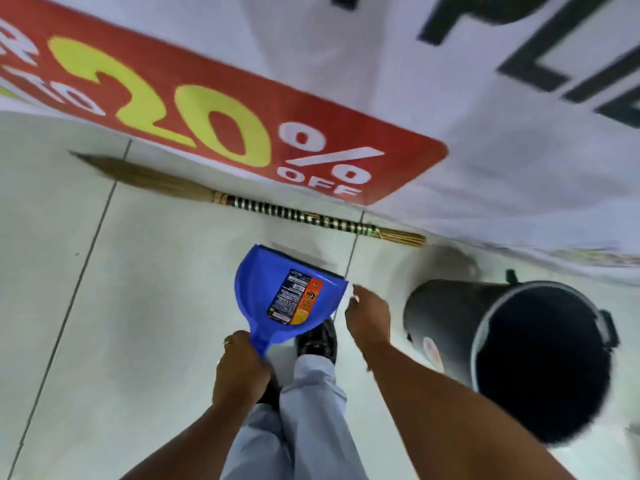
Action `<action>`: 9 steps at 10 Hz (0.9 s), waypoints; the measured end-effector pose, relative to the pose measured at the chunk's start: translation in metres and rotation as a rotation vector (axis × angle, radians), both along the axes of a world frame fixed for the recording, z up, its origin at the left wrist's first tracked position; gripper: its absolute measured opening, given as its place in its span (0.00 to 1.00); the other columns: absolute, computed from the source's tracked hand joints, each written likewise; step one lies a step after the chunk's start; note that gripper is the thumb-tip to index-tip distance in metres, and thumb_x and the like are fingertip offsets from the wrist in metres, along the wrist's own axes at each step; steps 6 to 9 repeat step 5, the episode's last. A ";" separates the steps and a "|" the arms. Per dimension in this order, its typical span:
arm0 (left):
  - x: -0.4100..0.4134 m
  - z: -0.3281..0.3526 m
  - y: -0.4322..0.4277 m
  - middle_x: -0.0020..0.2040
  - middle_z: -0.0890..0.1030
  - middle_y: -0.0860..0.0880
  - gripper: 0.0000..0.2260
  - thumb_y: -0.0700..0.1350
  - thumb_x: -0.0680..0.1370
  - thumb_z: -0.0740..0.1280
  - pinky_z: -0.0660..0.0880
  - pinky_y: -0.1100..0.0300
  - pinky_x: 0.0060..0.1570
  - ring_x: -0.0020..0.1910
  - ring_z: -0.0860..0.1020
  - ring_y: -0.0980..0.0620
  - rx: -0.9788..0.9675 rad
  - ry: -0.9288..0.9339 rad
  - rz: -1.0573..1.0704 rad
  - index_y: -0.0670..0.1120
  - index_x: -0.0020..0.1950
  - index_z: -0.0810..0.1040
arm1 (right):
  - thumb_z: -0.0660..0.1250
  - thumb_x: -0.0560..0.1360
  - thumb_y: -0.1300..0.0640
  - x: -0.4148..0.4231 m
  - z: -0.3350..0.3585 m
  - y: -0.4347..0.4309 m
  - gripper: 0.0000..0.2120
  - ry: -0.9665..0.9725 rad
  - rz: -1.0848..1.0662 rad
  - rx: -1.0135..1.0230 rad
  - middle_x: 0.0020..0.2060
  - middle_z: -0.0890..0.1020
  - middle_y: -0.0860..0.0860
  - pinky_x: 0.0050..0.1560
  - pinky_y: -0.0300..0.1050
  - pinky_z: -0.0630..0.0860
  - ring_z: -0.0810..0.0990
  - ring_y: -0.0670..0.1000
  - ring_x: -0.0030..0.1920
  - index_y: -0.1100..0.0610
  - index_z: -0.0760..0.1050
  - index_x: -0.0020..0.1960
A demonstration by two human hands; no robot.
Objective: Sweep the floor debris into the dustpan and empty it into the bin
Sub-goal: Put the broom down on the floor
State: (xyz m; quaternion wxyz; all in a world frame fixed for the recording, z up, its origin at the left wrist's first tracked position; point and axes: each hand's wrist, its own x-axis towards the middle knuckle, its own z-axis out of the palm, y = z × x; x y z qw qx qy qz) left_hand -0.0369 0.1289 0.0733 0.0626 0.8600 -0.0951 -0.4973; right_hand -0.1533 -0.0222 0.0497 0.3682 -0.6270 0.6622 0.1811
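While left hand (240, 370) grips dustpan (277, 299) | bin (512, 358) interior dark, contents unseen

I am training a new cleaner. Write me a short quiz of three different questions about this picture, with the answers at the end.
1. True or false: the broom is held in the right hand.
2. Which hand grips the handle of the blue dustpan? A) left hand B) right hand C) neither
3. Fill in: the black bin stands on the person's ____ side.

Key
1. False: the broom lies on the floor beside the banner; the right hand's fingers pinch a small white scrap at the dustpan's edge.
2. A.
3. Right; its lid appears open.
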 end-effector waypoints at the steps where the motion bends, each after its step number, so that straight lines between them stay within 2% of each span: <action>1: -0.017 0.008 -0.030 0.59 0.73 0.36 0.13 0.38 0.73 0.67 0.72 0.49 0.53 0.58 0.74 0.37 -0.004 0.028 -0.085 0.36 0.56 0.70 | 0.58 0.77 0.64 -0.036 0.023 0.023 0.18 0.024 -0.097 -0.005 0.64 0.78 0.57 0.63 0.45 0.71 0.75 0.57 0.65 0.58 0.73 0.66; 2: -0.042 0.008 -0.065 0.63 0.72 0.35 0.23 0.42 0.73 0.71 0.71 0.50 0.59 0.63 0.72 0.38 -0.024 0.041 -0.176 0.32 0.61 0.68 | 0.57 0.78 0.63 -0.068 0.031 0.037 0.19 0.051 -0.200 -0.018 0.65 0.78 0.56 0.64 0.42 0.70 0.74 0.56 0.66 0.57 0.73 0.67; 4: -0.081 -0.013 -0.084 0.65 0.68 0.36 0.27 0.44 0.74 0.70 0.69 0.51 0.61 0.65 0.69 0.40 -0.076 0.038 -0.191 0.33 0.65 0.64 | 0.56 0.78 0.63 -0.087 0.029 0.029 0.17 0.023 -0.221 -0.092 0.59 0.81 0.60 0.57 0.44 0.73 0.77 0.59 0.60 0.58 0.75 0.64; 5: -0.085 -0.019 -0.079 0.67 0.67 0.36 0.28 0.47 0.75 0.68 0.68 0.50 0.64 0.67 0.68 0.39 -0.001 -0.013 -0.224 0.33 0.67 0.62 | 0.57 0.77 0.63 -0.089 0.028 0.025 0.17 0.014 -0.232 -0.126 0.59 0.81 0.60 0.57 0.44 0.73 0.77 0.60 0.60 0.58 0.75 0.64; 9: -0.085 -0.019 -0.079 0.67 0.67 0.36 0.28 0.47 0.75 0.68 0.68 0.50 0.64 0.67 0.68 0.39 -0.001 -0.013 -0.224 0.33 0.67 0.62 | 0.57 0.77 0.63 -0.089 0.028 0.025 0.17 0.014 -0.232 -0.126 0.59 0.81 0.60 0.57 0.44 0.73 0.77 0.60 0.60 0.58 0.75 0.64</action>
